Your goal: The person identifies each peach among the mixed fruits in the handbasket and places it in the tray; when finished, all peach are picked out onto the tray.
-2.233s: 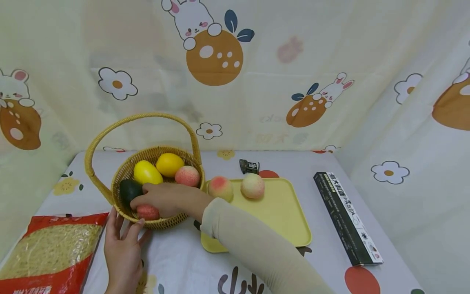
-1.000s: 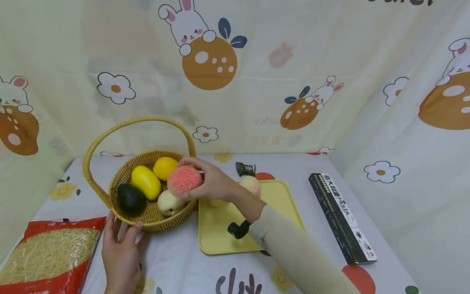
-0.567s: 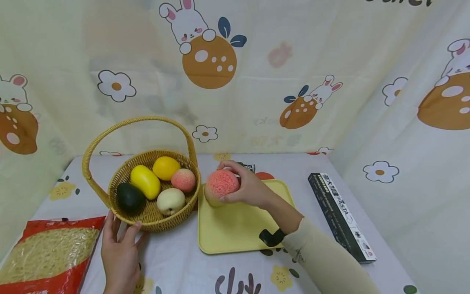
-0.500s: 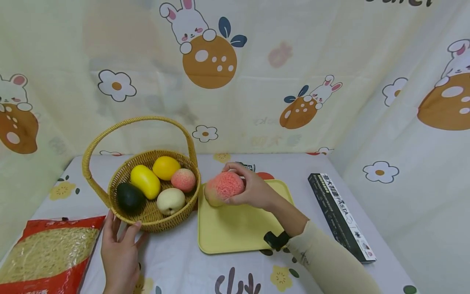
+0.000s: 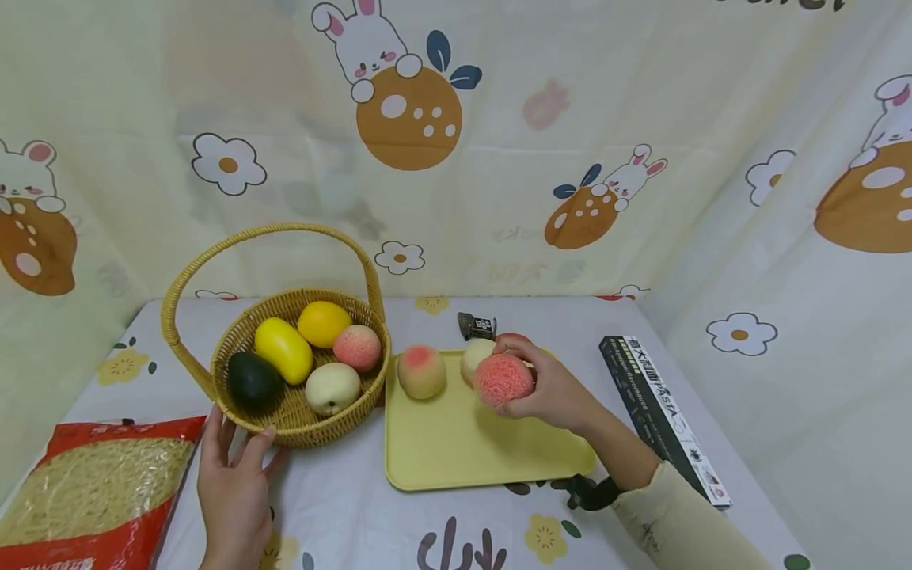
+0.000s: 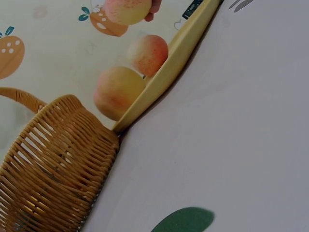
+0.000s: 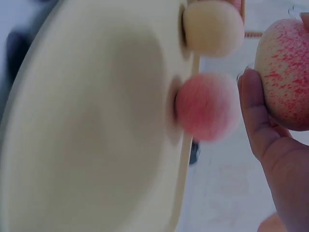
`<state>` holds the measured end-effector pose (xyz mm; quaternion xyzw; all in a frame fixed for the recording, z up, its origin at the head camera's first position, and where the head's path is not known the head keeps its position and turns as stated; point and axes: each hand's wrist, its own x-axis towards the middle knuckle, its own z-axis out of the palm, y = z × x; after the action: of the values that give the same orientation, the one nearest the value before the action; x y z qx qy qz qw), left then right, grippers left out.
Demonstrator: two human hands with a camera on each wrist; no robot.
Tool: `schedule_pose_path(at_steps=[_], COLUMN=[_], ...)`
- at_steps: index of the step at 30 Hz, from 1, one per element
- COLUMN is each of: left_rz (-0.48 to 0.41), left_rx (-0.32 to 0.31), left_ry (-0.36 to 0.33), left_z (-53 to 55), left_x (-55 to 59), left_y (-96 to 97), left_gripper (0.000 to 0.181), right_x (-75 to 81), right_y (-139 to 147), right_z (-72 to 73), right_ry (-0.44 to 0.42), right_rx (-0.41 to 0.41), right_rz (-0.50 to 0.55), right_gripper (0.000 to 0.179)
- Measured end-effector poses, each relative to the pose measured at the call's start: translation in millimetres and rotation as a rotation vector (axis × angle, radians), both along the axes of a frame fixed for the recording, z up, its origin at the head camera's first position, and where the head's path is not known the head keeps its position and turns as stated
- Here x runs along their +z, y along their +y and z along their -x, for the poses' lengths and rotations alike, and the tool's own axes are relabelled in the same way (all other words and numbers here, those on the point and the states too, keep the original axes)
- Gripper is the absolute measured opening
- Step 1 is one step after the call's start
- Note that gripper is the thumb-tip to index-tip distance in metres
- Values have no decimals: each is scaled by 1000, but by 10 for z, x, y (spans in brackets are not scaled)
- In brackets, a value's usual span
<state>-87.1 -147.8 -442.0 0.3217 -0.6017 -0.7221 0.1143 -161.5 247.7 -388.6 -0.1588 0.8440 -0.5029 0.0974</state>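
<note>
My right hand (image 5: 559,396) holds a speckled pink peach (image 5: 503,380) between thumb and fingers, above the yellow tray (image 5: 463,463). In the right wrist view the held peach (image 7: 287,72) shows a pale side. Two more peaches sit along the tray's back part: one with a red top (image 5: 422,372), and a pale one (image 5: 473,358) partly covered by the held peach. With its fingers against the front left of the wicker basket (image 5: 321,435), my left hand (image 5: 235,491) has its thumb by the rim. Inside the basket lie an avocado (image 5: 253,381), two yellow fruits (image 5: 283,350), a pink peach (image 5: 358,348) and a pale fruit (image 5: 332,389).
A red bag of pasta (image 5: 100,483) lies left of the basket. The long black pasta box (image 5: 663,419) lies to the right of the tray, partly behind the right forearm. Behind the tray is a small black packet (image 5: 476,326). The basket's tall handle (image 5: 274,229) arches over it.
My right hand has lifted the pink peach out of the basket and carried it right, over the tray past the red-topped peach. My left hand has stayed at the basket.
</note>
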Motion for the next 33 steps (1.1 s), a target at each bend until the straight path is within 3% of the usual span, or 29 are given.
schedule_pose_path(at_steps=[6, 15, 24, 33], left_rz=[7, 7, 7, 13], left_rx=[-1, 7, 13, 8], left_ry=[0, -15, -27, -25], left_z=[3, 8, 11, 2], left_x=[12, 11, -5, 9], left_y=[9, 13, 23, 25], left_gripper=[85, 85, 85, 85], right_x=[-53, -198, -347, -349], right_y=[317, 590, 617, 544], right_z=[63, 253, 326, 364], right_ry=[-1, -16, -58, -65], right_rx=[-124, -260, -332, -314], right_rz=[8, -109, -187, -270], right_gripper=[73, 70, 70, 73])
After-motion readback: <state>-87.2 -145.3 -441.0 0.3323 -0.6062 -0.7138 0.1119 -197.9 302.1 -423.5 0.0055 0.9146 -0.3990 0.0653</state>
